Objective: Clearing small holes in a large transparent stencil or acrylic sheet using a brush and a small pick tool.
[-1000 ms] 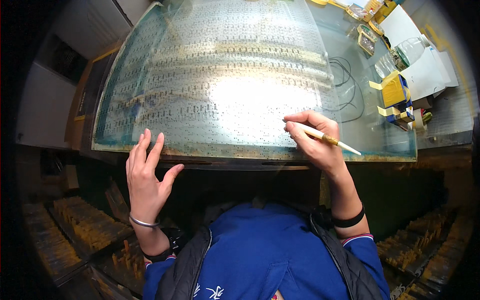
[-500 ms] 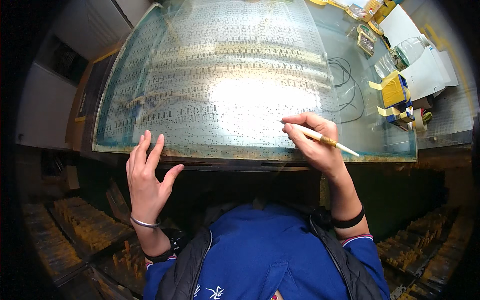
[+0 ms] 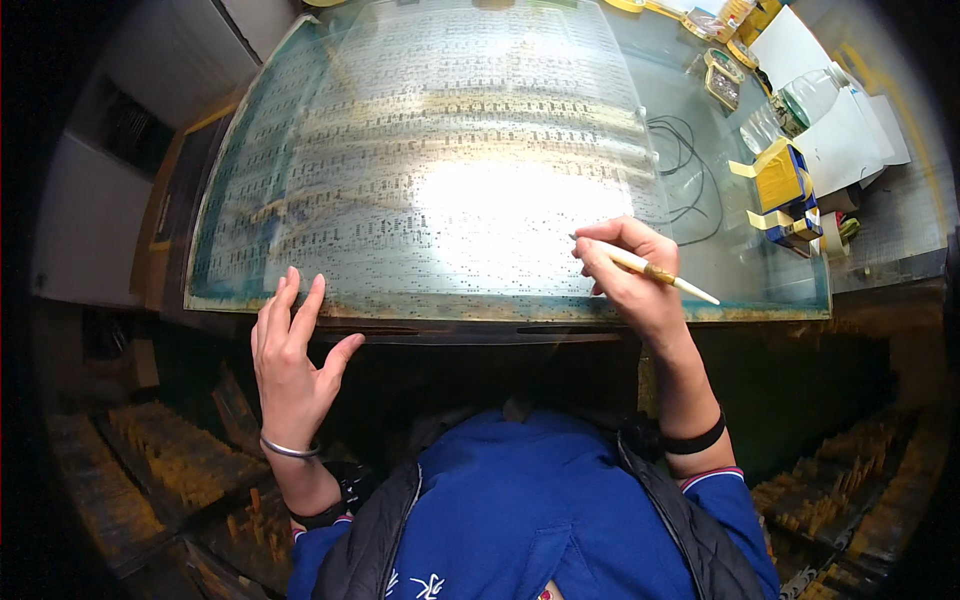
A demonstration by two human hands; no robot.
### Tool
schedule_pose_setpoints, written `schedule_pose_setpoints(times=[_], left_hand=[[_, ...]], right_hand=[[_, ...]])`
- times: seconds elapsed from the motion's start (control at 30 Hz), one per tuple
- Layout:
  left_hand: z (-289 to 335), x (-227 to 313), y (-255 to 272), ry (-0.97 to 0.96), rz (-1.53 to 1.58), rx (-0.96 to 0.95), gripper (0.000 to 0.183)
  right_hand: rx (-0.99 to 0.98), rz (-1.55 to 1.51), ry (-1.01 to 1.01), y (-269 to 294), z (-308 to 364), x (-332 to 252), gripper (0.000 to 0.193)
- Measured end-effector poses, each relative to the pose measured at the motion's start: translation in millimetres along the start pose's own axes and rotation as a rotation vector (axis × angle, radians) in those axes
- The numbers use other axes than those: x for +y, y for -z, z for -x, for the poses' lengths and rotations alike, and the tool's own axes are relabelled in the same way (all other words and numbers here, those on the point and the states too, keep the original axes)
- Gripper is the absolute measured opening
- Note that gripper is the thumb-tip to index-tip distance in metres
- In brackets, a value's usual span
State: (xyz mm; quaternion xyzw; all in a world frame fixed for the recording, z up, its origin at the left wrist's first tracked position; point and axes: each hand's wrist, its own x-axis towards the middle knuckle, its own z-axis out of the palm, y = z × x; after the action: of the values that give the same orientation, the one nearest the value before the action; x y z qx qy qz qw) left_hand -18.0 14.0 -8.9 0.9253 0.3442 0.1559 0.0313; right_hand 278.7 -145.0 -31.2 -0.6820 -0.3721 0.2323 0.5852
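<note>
Between the thumb and fingers of my right hand (image 3: 640,275) is a slim white pen-like tool (image 3: 690,289) with a brass-coloured collar. Its fine dark tip points left over a translucent film sheet (image 3: 370,190) printed with rows of small dark marks. I cannot tell whether the tip touches the film. My left hand (image 3: 297,345) holds nothing; its fingers are spread, with the fingertips over the table's near edge. Beneath the film lies a glass-topped table (image 3: 735,270), and a bright glare washes out the film's middle.
To the right are a blue and yellow tape dispenser (image 3: 785,190), a clear plastic bottle (image 3: 795,108), white paper (image 3: 850,140) and a coiled dark cable (image 3: 690,165). Tape rolls lie farther back. Below the table, racks with rows of yellowish pieces (image 3: 180,450) stand on both sides.
My right hand has turned slightly, and the tool's tip has shifted a little to the right. My left hand stays spread in nearly the same place.
</note>
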Motion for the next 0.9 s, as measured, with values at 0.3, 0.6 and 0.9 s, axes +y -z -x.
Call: schedule_pose_setpoints(times=[0.3,0.6,0.9], left_hand=[[0,0,1,-0.005,-0.005,0.001,0.064],[1,-1,0,-0.010,-0.003,-0.002,0.065],[2,-2,0,0.008,-0.001,0.010,0.065]], right_hand=[[-0.024,0.011,-0.027,0,1,-7,0.011],[-0.060,0.005,-0.003,0,2,-6,0.009],[-0.209,-0.114,-0.108,7,2,-13,0.013]])
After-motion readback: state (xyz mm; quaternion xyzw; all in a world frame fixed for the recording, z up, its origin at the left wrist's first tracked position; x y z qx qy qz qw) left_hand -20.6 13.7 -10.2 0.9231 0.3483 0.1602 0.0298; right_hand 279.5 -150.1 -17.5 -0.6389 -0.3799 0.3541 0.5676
